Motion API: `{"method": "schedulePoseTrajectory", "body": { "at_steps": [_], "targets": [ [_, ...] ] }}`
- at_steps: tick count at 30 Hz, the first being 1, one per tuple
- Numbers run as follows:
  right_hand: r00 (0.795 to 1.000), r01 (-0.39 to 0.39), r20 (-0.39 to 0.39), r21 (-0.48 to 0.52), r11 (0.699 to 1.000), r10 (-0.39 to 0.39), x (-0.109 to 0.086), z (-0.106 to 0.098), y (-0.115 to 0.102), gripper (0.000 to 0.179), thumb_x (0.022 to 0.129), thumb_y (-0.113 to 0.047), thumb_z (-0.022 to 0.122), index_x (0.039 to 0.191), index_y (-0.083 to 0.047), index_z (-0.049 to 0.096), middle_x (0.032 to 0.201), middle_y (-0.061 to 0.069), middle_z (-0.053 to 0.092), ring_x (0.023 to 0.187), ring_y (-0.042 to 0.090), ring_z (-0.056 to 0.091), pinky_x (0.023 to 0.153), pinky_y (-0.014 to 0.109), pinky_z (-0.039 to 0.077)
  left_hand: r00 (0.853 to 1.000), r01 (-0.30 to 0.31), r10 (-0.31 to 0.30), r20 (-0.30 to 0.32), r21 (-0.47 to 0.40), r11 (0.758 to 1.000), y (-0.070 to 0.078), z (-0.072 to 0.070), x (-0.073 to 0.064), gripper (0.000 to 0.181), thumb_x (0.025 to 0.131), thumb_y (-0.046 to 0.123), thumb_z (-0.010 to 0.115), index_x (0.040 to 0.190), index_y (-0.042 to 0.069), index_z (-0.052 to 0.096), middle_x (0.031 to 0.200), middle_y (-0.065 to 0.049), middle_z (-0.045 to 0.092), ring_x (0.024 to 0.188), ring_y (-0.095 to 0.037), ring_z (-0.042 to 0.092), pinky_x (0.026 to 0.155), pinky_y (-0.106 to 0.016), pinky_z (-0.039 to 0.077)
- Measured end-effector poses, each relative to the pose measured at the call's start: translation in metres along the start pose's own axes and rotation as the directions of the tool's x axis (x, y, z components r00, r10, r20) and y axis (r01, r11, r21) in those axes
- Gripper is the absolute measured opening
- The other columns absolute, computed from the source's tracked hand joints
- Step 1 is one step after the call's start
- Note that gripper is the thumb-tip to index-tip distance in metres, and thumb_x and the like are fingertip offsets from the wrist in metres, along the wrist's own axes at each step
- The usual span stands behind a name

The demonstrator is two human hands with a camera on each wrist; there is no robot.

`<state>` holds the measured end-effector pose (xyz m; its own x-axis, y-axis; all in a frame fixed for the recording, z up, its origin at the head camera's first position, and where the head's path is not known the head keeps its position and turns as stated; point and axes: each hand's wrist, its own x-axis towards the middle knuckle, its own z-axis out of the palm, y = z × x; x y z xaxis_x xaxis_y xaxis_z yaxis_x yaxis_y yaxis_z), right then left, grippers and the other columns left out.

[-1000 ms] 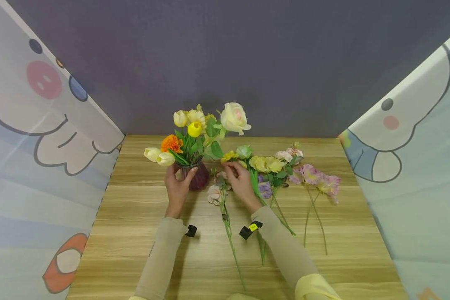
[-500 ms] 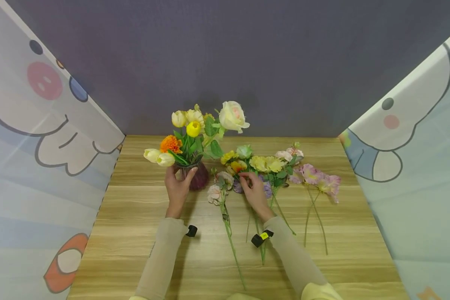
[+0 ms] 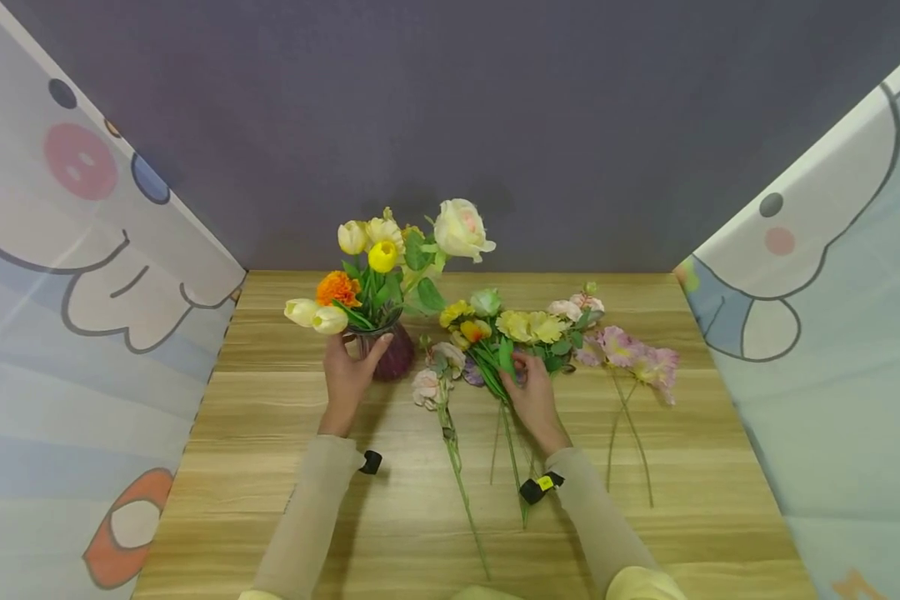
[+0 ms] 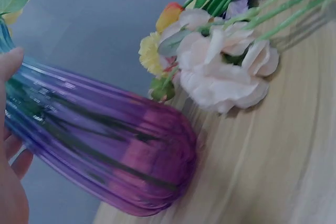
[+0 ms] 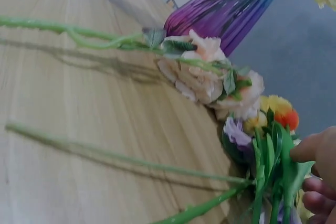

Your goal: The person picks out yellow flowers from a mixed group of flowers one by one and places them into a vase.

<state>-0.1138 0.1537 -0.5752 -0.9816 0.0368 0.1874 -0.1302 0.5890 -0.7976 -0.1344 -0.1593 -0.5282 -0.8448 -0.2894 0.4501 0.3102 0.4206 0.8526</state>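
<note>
A ribbed glass vase (image 4: pixel 110 140), blue at the neck and purple below, stands on the table, and my left hand (image 3: pixel 348 377) grips its neck. It holds cream tulips (image 3: pixel 330 320), a yellow tulip (image 3: pixel 382 256), an orange carnation-like bloom (image 3: pixel 337 289) and a large white rose (image 3: pixel 461 229). In the middle, an orange-yellow tulip (image 3: pixel 476 331) lies among other flowers. My right hand (image 3: pixel 534 400) has its thumb and fingers around green tulip leaves and stems (image 5: pixel 278 169) there. Some fingers are hidden behind the leaves.
A pale pink flower stem (image 3: pixel 453 450) lies between my hands. Pale yellow flowers (image 3: pixel 528 326) and light pink blooms (image 3: pixel 566 309) lie behind the right hand. Purple-pink flowers (image 3: pixel 637 354) with long stems lie farther right. A dark wall (image 3: pixel 450 117) closes the wooden table's back.
My right hand has moved right and toward me, from the yellow blooms to the tulip leaves, which now show fanned out. My left hand stays at the vase neck.
</note>
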Motion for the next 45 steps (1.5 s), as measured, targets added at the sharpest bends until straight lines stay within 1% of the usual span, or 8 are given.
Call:
{"method": "schedulePoseTrajectory", "body": {
  "at_steps": [8, 16, 24, 30, 33, 36, 40, 45],
  "targets": [
    [0.998, 0.008, 0.065, -0.064, 0.998, -0.004, -0.003, -0.005, 0.005, 0.032, 0.095, -0.009, 0.074, 0.121, 0.009, 0.067, 0.094, 0.015, 0.065, 0.074, 0.019, 0.053, 0.064, 0.031, 0.046, 0.990, -0.034, 0.036, 0.136, -0.016, 0.999, 0.005, -0.009, 0.009, 0.060, 0.088, 0.010, 0.079, 0.141, -0.004, 0.055, 0.137, -0.026, 0.062, 0.131, -0.040, 0.056, 0.114, -0.057, 0.040],
    [0.992, 0.025, 0.125, -0.092, 0.995, -0.014, 0.000, -0.015, -0.002, 0.022, 0.096, -0.009, 0.073, 0.110, 0.008, 0.072, 0.093, 0.015, 0.066, 0.076, 0.023, 0.059, 0.066, 0.036, 0.050, 0.984, 0.001, 0.006, 0.181, -0.042, 0.999, 0.005, -0.013, 0.011, 0.054, 0.089, 0.006, 0.077, 0.139, -0.002, 0.059, 0.137, -0.022, 0.063, 0.132, -0.038, 0.057, 0.114, -0.057, 0.041],
    [0.999, 0.022, 0.039, -0.036, 0.999, -0.021, 0.008, -0.028, -0.014, 0.024, 0.096, -0.010, 0.072, 0.112, 0.008, 0.072, 0.088, 0.015, 0.068, 0.068, 0.018, 0.058, 0.059, 0.028, 0.046, 0.986, 0.046, -0.044, 0.158, -0.007, 0.999, 0.005, -0.014, 0.009, 0.058, 0.088, 0.010, 0.081, 0.141, 0.001, 0.059, 0.141, -0.020, 0.062, 0.134, -0.038, 0.057, 0.114, -0.054, 0.044],
    [0.990, 0.112, -0.102, 0.144, 0.983, -0.098, 0.016, -0.043, -0.040, 0.018, 0.096, -0.006, 0.072, 0.108, 0.007, 0.071, 0.076, 0.017, 0.064, 0.058, 0.012, 0.050, 0.051, 0.020, 0.039, 0.990, 0.107, -0.107, 0.096, 0.005, 0.994, 0.011, -0.011, 0.005, 0.054, 0.085, 0.014, 0.085, 0.131, -0.005, 0.064, 0.131, -0.026, 0.067, 0.125, -0.042, 0.063, 0.109, -0.056, 0.047],
    [0.982, 0.135, -0.166, 0.275, 0.952, -0.091, 0.020, -0.050, -0.058, 0.014, 0.097, -0.004, 0.071, 0.106, 0.007, 0.070, 0.075, 0.017, 0.063, 0.059, 0.009, 0.049, 0.051, 0.017, 0.038, 0.995, 0.092, -0.091, 0.050, -0.012, 0.996, 0.011, -0.009, 0.002, 0.055, 0.082, 0.010, 0.088, 0.128, -0.007, 0.063, 0.127, -0.027, 0.068, 0.121, -0.042, 0.065, 0.104, -0.056, 0.051],
    [0.972, 0.171, -0.221, 0.417, 0.893, -0.083, 0.025, -0.058, -0.079, 0.013, 0.098, 0.001, 0.067, 0.106, 0.011, 0.068, 0.081, 0.015, 0.065, 0.064, 0.006, 0.055, 0.056, 0.016, 0.043, 0.999, 0.037, -0.037, 0.005, -0.011, 0.999, 0.009, -0.006, 0.000, 0.056, 0.079, 0.006, 0.090, 0.125, -0.009, 0.063, 0.125, -0.027, 0.069, 0.117, -0.042, 0.067, 0.097, -0.054, 0.056],
    [0.953, 0.248, -0.287, 0.572, 0.782, -0.093, 0.032, -0.066, -0.104, 0.013, 0.099, 0.006, 0.061, 0.108, 0.015, 0.064, 0.085, 0.007, 0.068, 0.071, 0.009, 0.064, 0.064, 0.020, 0.053, 0.999, -0.031, 0.032, -0.041, 0.027, 0.999, 0.007, -0.003, -0.003, 0.056, 0.076, 0.007, 0.092, 0.122, -0.009, 0.064, 0.120, -0.027, 0.071, 0.112, -0.042, 0.069, 0.088, -0.053, 0.060],
    [0.926, 0.342, -0.360, 0.673, 0.656, -0.113, 0.040, -0.073, -0.132, 0.010, 0.103, 0.000, 0.059, 0.109, 0.004, 0.067, 0.089, 0.004, 0.073, 0.078, 0.018, 0.069, 0.075, 0.027, 0.059, 0.995, -0.068, 0.073, -0.068, 0.078, 0.995, 0.005, -0.001, -0.004, 0.058, 0.076, 0.011, 0.093, 0.123, -0.009, 0.064, 0.119, -0.028, 0.071, 0.109, -0.042, 0.070, 0.085, -0.052, 0.061]
  ]
}}
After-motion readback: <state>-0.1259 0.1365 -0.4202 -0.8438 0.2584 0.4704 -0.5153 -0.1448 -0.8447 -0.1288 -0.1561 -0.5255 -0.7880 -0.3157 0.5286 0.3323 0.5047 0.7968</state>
